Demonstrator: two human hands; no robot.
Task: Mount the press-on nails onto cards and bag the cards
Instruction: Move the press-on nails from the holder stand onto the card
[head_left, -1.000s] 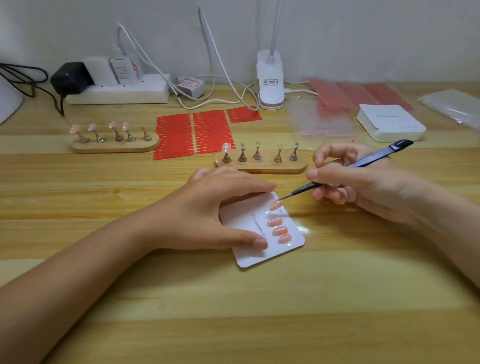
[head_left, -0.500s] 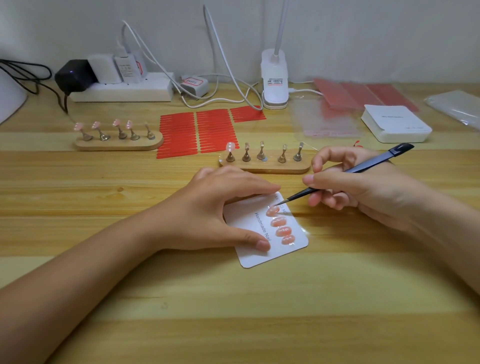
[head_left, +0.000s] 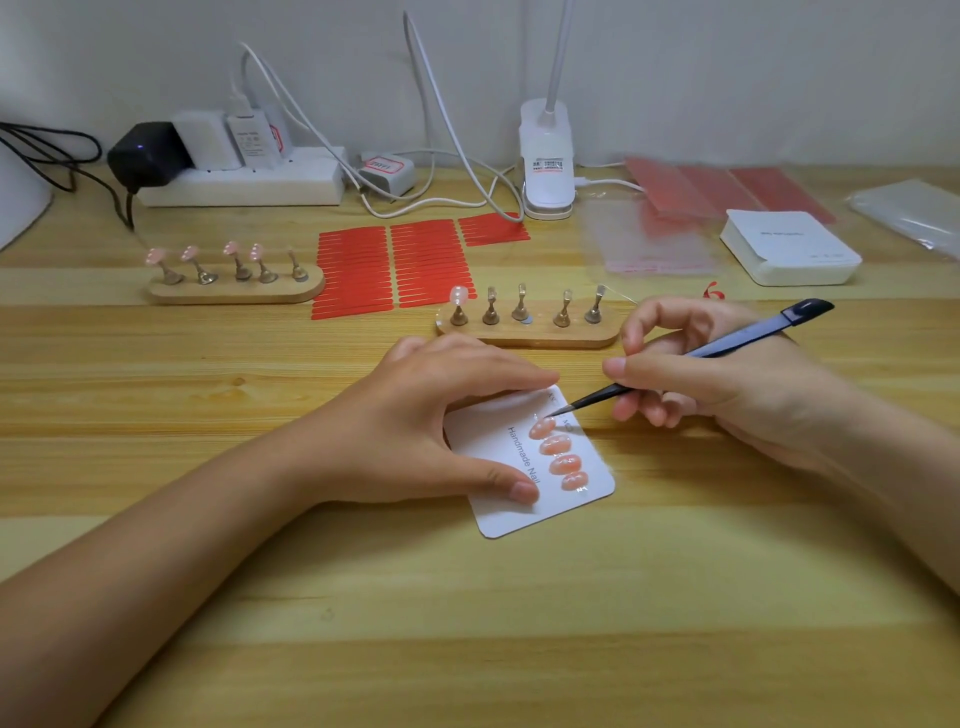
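While the left hand (head_left: 426, 415) presses flat on a white card (head_left: 530, 499) lying on the wooden table (head_left: 519, 623), the right hand (head_left: 717, 379) pinches dark tweezers (head_left: 691, 358), tip touching the topmost of four pink nails (head_left: 558, 454) (a neat column). Beyond stand two wooden nail stands (head_left: 530, 332), red sticker sheets (head_left: 395, 265), clear bags (head_left: 649, 244), a card stack (head_left: 789, 249), then a power strip (head_left: 244, 182) at the pale wall (head_left: 727, 67).

a light wooden plank table (head_left: 623, 649) carries a white nail card (head_left: 498, 512), two wooden nail stands (head_left: 524, 335), red adhesive strip sheets (head_left: 395, 270), a white card stack (head_left: 789, 249) and a white power strip (head_left: 244, 187).
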